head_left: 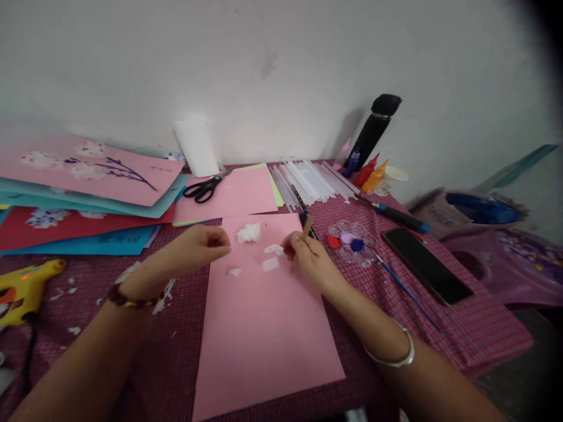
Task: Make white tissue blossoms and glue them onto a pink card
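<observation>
A pink sheet of paper (268, 328) lies before me, bearing a fluffy clump of crumpled white tissue (248, 233) near its top. My left hand (206, 245) hovers at the sheet's left edge, thumb and fingers pinched together; anything between the tips is too small to make out. Over the right edge, my right hand (310, 258) is closed around a thin wooden stick (307, 226), whose upper end pokes out above the fingers. A torn white tissue piece (273, 249) is at its fingertips, touching or just beside them. Below lie two small white tissue squares (270, 264).
Left: a yellow glue gun (30, 287), tissue scraps and stacked painted sheets (97, 170). Behind: black scissors (206, 187) and translucent glue sticks (308, 180). Right: a paint palette (352, 241), a blue brush (409, 293), a phone (426, 265), paint bottles (367, 173) and a black flask (372, 135).
</observation>
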`<state>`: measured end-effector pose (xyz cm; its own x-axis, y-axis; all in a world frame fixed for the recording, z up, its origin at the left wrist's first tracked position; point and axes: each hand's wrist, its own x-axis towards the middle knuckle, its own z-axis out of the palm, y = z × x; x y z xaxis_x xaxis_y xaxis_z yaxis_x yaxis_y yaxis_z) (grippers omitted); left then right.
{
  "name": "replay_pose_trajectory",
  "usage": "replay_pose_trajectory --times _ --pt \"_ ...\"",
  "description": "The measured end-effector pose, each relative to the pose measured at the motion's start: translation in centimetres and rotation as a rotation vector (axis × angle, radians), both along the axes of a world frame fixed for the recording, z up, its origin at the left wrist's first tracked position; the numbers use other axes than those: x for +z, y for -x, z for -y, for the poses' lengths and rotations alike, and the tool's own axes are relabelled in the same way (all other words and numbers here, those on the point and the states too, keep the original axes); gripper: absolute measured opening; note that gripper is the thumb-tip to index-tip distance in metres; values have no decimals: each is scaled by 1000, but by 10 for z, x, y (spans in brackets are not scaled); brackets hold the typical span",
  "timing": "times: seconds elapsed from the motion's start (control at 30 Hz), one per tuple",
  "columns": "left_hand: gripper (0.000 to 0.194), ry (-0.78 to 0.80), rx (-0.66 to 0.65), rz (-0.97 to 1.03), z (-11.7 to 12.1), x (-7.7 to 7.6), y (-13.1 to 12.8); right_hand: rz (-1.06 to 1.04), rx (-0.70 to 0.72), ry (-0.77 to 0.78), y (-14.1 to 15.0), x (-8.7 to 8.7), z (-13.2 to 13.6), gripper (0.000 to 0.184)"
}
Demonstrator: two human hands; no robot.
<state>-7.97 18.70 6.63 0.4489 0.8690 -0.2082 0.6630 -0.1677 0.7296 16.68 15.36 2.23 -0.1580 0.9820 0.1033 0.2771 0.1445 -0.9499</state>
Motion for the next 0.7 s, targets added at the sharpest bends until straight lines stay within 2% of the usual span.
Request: replay_pose_trajectory --times 0.13,0.23,0.37,0.53,0.6,0.7 --pt "14 -19 47 -30 -9 2 17 96 -21 -48 -9 5 -4 46" --pt "13 -24 18 -8 -11 -6 14 83 16 14 -8 4 -4 42" --pt "17 -66 -6 53 -4 -14 -5 11 55 118 -5 -1 -4 34" --pt "33 -182 -4 179 17 -17 -42 -61 79 207 -1 -1 -2 34" --pt "30 -238 -7 216 24 -18 -55 -88 100 225 1 2 0 34" --pt "14 -249 0 261 28 -18 -67 -103 137 241 6 3 2 35"
